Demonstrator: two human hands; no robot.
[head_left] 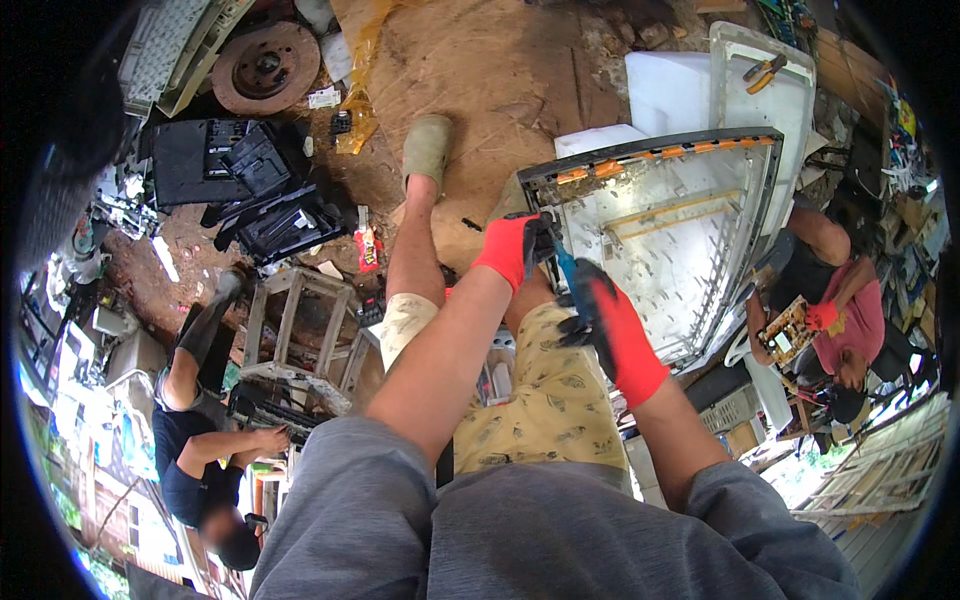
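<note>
Counting from the one black-framed panel: at its left edge, the wearer's two gloved hands, one left hand and one right hand, with one blue tool. Left of it, one rusty disc, one red packet and one person in black. Right of it, one held circuit board and one person in pink (two other people altogether). Past its far edge, one pair of pliers.

The person's right hand hides part of a blue tool, whose far end is too small to make out near the left hand. A co-worker's head is blurred, and the lower edge cuts off the grey shirt.
</note>
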